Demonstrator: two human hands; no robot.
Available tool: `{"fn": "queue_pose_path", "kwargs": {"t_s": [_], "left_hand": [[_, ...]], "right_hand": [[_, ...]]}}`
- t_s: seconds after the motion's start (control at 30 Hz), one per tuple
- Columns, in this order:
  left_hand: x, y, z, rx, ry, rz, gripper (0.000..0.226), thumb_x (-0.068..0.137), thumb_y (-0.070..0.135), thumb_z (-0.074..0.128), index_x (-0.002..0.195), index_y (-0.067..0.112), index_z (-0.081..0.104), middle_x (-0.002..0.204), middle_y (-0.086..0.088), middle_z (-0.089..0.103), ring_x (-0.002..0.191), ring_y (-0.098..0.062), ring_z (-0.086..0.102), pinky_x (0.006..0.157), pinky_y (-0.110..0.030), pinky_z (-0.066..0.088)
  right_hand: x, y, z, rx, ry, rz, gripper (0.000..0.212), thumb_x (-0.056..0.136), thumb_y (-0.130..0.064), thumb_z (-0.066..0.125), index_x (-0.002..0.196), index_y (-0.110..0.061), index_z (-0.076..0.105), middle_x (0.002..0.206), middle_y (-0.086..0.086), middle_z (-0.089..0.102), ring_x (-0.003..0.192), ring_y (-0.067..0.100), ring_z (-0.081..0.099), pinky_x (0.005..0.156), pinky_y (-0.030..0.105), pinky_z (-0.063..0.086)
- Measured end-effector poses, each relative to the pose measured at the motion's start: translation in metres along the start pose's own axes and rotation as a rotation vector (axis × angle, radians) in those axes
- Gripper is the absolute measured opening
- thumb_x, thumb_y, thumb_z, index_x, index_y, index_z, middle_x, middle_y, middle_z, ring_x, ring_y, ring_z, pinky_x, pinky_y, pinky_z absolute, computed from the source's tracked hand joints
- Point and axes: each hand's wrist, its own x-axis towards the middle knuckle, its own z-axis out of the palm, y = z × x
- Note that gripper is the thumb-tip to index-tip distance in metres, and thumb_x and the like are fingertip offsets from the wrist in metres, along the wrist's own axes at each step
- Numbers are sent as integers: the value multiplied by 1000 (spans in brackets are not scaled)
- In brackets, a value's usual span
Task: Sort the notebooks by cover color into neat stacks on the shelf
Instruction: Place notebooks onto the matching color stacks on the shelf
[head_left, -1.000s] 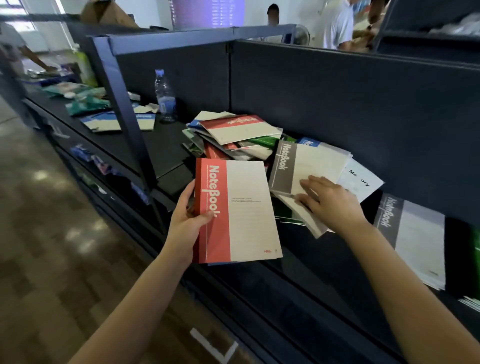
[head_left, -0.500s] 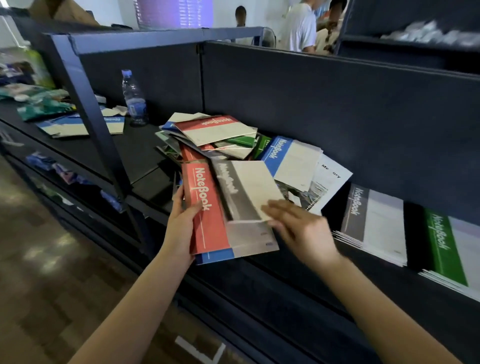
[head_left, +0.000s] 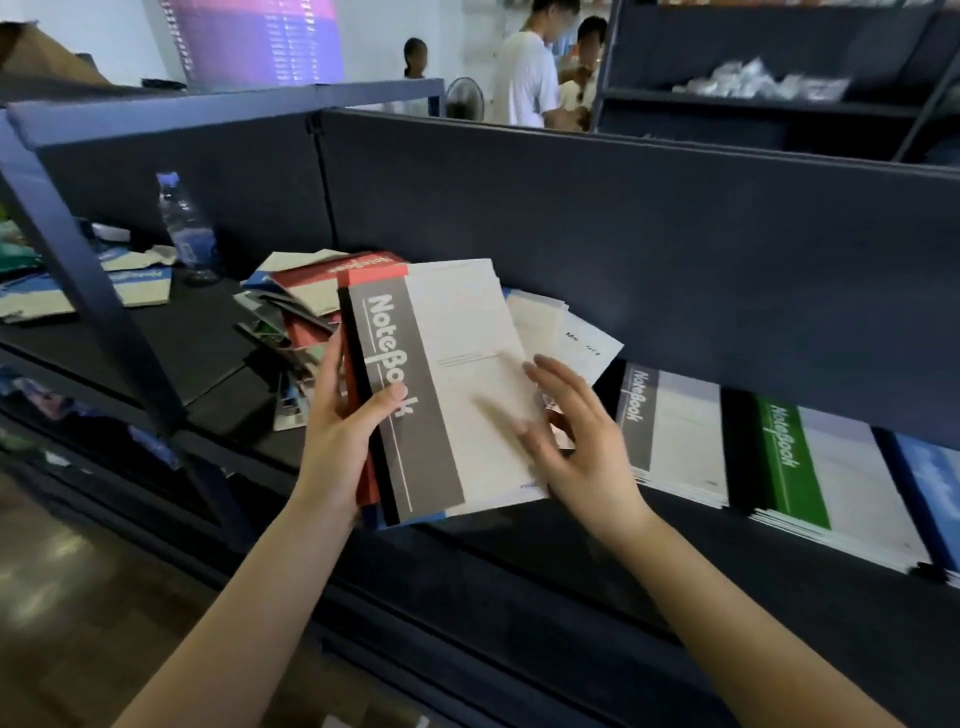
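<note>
Person is sorting notebooks at a dark shelf (head_left: 519, 566).
At frame centre, the left hand (head_left: 345, 441) is gripping a grey notebook (head_left: 457, 374) atop a red notebook (head_left: 375, 273); the right hand (head_left: 582, 447), fingers spread, is touching its right edge. Grey stack (head_left: 675, 431) and green stack (head_left: 810, 467) are lying at right.

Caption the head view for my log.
Left hand grips a bundle, grey notebook on top; right hand touches its edge; grey stack and green stack lie on the shelf.

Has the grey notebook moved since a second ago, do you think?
Yes: the grey notebook moved leftward, away from the Memory booklet, into the left hand.
</note>
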Motion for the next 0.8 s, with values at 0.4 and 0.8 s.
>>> {"fn": "queue_pose_path", "kwargs": {"t_s": [0.4, 0.8], "left_hand": [[-42, -72, 191, 45, -394, -128, 57, 84, 17, 66, 127, 44, 39, 115, 28, 55, 93, 21, 55, 69, 0, 43], [-63, -96, 201, 150, -325, -189, 67, 84, 27, 68, 142, 43, 38, 123, 18, 60, 106, -1, 60, 76, -20, 49]], "right_hand": [[-70, 53, -168, 66, 228, 579, 22, 88, -26, 67, 101, -36, 52, 97, -17, 63, 88, 3, 63, 72, 19, 55], [-82, 116, -229, -152, 463, 739, 54, 92, -25, 61, 140, -20, 36, 128, 1, 54, 110, 21, 55, 83, 34, 49]]}}
